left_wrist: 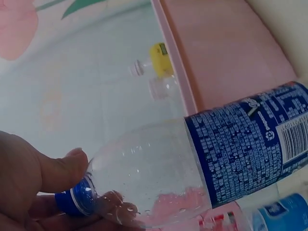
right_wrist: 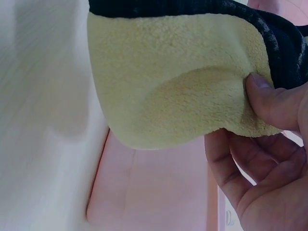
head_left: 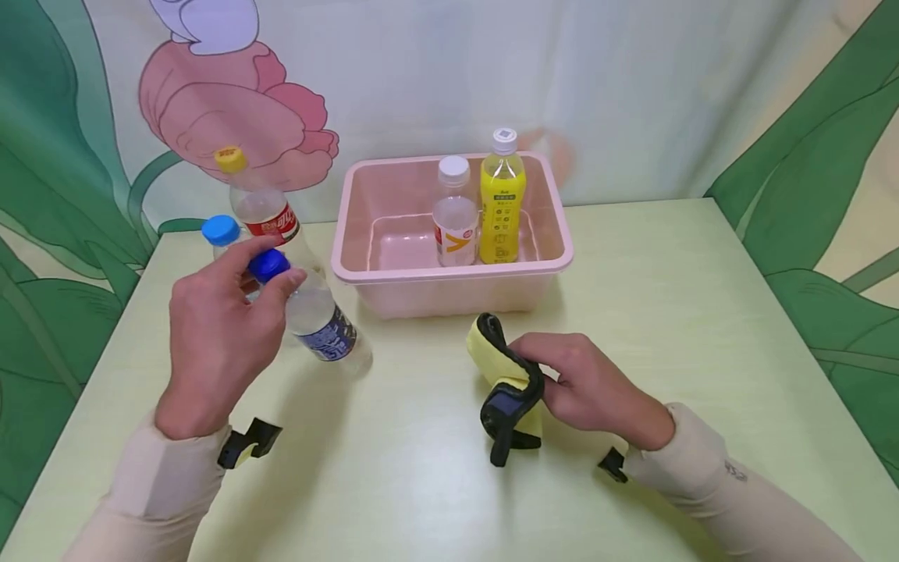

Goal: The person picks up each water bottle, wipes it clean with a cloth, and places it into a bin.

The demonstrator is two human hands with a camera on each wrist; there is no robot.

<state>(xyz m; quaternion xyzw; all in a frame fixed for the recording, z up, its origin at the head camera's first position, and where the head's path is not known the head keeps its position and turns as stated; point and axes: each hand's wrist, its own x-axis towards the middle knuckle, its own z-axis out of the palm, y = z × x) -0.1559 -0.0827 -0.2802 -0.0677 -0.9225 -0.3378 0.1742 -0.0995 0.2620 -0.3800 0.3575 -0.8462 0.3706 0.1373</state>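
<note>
My left hand (head_left: 228, 328) pinches the dark blue cap of a clear plastic bottle (head_left: 328, 332) with a blue label. The bottle leans, its base toward the lower right; whether the base touches the table I cannot tell. In the left wrist view, thumb and fingers close round the cap, and the bottle (left_wrist: 144, 168) looks empty. My right hand (head_left: 590, 382) grips a folded piece of soft yellow cloth (head_left: 492, 351) with black edging and a black strap, in front of the pink basin (head_left: 449, 297). The right wrist view shows the cloth's fuzzy yellow face (right_wrist: 178, 82) pinched under the thumb.
Inside the basin stand a clear bottle (head_left: 456, 222) with a white cap and a yellow-labelled bottle (head_left: 502, 211). Behind my left hand are a red-labelled bottle (head_left: 274, 222) with a yellow cap and a bottle with a light blue cap (head_left: 221, 229). A printed curtain (head_left: 632, 101) hangs behind the table.
</note>
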